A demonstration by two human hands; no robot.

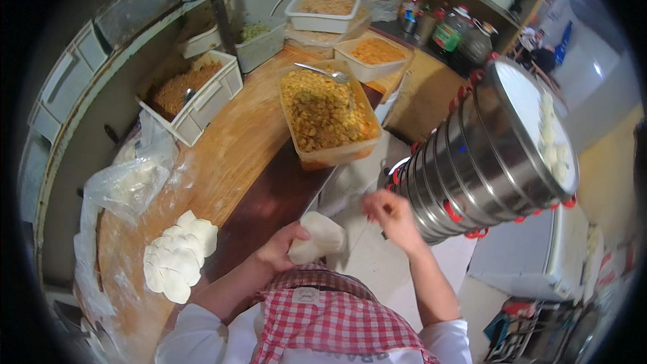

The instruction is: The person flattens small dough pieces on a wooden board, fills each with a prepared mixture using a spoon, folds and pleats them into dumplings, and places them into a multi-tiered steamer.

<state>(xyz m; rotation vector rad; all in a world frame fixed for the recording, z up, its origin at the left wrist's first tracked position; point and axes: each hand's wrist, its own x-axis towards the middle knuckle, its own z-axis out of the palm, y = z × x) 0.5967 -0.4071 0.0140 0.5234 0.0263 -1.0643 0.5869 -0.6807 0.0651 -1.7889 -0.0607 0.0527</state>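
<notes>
My left hand (pixel 283 245) grips a round, pale sheet of dough (pixel 317 237) just in front of my apron, thumb on its upper face. The dough droops to the right. My right hand (pixel 390 215) is in the air between the dough and the stacked steel steamer (pixel 465 146); its fingers are loosely bent, a little blurred, and nothing shows in them. On the wooden worktop (pixel 227 136) to my left lies a pile of overlapping dough rounds (pixel 177 255). Beyond my hands, a plastic tub (pixel 331 111) of chopped yellow-brown filling holds a metal spoon (pixel 323 72).
Small pale dough pieces (pixel 551 136) line one side of the steamer's white top tier; red handles stick out around it. A crate of brown filling (pixel 207 111) and a plastic bag (pixel 131 177) lie left. Tubs of orange (pixel 374 53) and pale filling (pixel 326 5) stand at the back.
</notes>
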